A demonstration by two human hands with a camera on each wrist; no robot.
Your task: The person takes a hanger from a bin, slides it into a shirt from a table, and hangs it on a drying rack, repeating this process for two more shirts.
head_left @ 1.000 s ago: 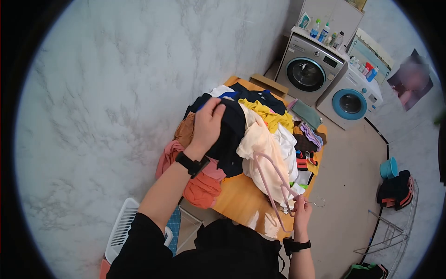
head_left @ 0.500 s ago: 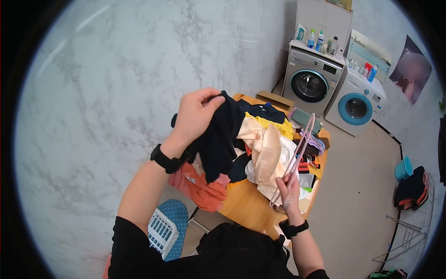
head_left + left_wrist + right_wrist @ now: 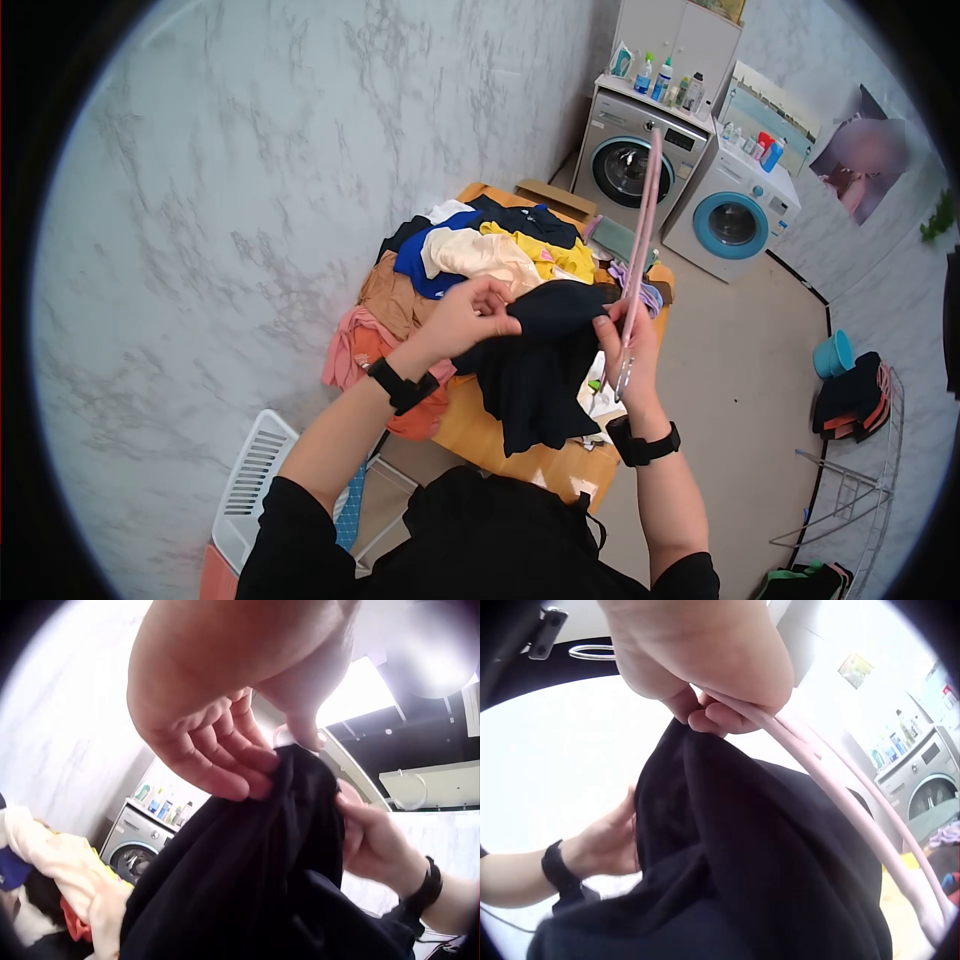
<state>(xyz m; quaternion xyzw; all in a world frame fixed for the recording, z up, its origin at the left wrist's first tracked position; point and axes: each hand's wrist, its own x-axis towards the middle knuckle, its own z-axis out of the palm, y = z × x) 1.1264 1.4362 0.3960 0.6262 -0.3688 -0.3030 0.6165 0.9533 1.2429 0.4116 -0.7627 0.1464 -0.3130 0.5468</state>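
Note:
A dark navy or black garment hangs between both hands, above the front of the table. My left hand pinches its upper left edge between thumb and fingers; the left wrist view shows the fingertips on the dark cloth. My right hand pinches the garment's other upper edge and also holds a pink hanger. The hanger stands upright and nearly edge-on, its metal hook pointing down by the palm. In the right wrist view the pink bars run down past the cloth.
Piled clothes cover the wooden table, with a cream garment, a yellow one and a brown one. A white basket is low left. Two washing machines stand beyond the table; a drying rack is at right.
The left hand has brought the dark garment off the pile and rightward to the right hand, which now pinches it too. The hanger has swung from lying low to upright.

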